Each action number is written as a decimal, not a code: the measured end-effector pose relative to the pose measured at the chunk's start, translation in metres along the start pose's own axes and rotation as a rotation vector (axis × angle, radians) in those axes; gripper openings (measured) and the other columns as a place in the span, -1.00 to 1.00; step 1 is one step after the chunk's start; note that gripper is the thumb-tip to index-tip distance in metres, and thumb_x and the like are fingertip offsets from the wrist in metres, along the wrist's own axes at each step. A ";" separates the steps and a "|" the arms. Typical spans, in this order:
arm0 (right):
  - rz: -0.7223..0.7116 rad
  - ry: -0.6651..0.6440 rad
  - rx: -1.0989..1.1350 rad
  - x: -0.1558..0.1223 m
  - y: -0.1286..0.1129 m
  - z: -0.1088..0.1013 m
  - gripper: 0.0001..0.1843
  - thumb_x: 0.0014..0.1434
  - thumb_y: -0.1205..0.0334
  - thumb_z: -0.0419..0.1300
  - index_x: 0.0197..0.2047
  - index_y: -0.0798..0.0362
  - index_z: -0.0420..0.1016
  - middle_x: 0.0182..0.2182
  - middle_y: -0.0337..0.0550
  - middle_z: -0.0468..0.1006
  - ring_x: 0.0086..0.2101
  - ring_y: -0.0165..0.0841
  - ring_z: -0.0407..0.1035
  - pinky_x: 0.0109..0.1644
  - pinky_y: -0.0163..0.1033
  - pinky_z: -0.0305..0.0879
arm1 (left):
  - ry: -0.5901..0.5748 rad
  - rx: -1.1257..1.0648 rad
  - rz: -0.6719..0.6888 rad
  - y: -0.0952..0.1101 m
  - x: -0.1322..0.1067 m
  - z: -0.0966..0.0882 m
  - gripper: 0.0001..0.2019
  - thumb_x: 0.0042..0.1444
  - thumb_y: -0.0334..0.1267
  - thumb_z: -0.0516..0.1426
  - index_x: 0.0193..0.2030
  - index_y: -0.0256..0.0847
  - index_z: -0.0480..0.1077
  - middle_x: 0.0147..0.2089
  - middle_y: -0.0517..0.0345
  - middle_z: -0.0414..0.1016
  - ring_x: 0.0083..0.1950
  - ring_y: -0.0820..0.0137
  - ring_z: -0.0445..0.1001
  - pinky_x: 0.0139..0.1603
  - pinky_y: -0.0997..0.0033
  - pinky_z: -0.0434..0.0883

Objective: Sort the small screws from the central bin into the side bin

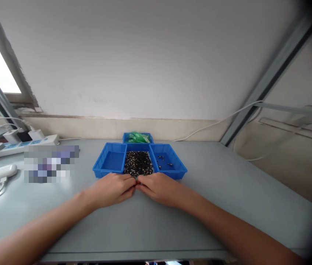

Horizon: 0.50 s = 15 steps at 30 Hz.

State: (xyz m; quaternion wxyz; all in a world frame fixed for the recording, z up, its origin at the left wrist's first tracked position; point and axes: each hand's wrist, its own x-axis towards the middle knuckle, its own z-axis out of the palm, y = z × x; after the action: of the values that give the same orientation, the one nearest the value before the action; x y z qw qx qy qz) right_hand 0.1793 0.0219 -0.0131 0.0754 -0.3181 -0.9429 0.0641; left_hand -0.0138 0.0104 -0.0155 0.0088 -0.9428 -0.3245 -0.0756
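Observation:
My left hand [115, 189] and my right hand [160, 189] meet at the near edge of the middle blue bin, fingertips close together. Both hands are closed in a pinch; whatever lies between the fingers is too small or hidden to make out. Behind them, a heap of small dark and shiny metal parts [138, 162] fills the middle bin [137, 147]. To its left stands a blue bin [112, 161] with nothing visible inside. The right blue bin [174, 171] holds several small brass-coloured and dark pieces [161, 158]. My hands partly hide the bins' front edges.
Behind the middle bin, another blue bin [124, 140] holds green plastic bags [138, 137]. On the left of the grey table [134, 228] are a power strip with plugs [23, 145], a white case [4, 171] with a cable, and a blurred-out item [51, 163].

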 end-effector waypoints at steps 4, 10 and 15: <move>-0.003 -0.004 -0.005 0.000 -0.002 -0.002 -0.79 0.22 0.28 -0.10 -0.38 0.09 0.30 -0.46 -0.18 0.46 -0.46 -0.41 0.32 -0.41 -0.35 0.07 | -0.024 -0.013 -0.024 -0.001 0.000 -0.001 -0.84 0.19 -0.30 -0.07 -0.33 -0.24 0.29 -0.34 0.17 0.42 -0.35 0.41 0.42 -0.38 0.49 0.30; -0.002 0.029 0.018 -0.001 0.000 -0.001 -0.81 0.19 0.30 -0.07 -0.38 0.09 0.32 -0.45 -0.19 0.47 -0.43 -0.41 0.33 -0.37 -0.35 0.10 | -0.049 -0.005 -0.045 -0.003 -0.001 -0.002 -0.83 0.19 -0.27 -0.08 -0.31 -0.22 0.30 -0.39 0.18 0.43 -0.40 0.41 0.43 -0.44 0.50 0.27; 0.011 0.026 0.036 -0.001 0.000 0.000 -0.85 0.15 0.30 -0.03 -0.37 0.08 0.34 -0.44 -0.20 0.48 -0.43 -0.41 0.34 -0.38 -0.36 0.10 | -0.047 -0.007 -0.053 -0.002 -0.003 -0.003 -0.88 0.15 -0.29 -0.05 -0.32 -0.21 0.27 -0.42 0.19 0.42 -0.44 0.42 0.42 -0.49 0.51 0.24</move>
State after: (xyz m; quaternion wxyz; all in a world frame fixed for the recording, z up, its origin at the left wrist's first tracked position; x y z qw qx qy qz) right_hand 0.1806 0.0214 -0.0133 0.0931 -0.3228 -0.9387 0.0774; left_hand -0.0173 0.0099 -0.0126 -0.0040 -0.9354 -0.3493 -0.0549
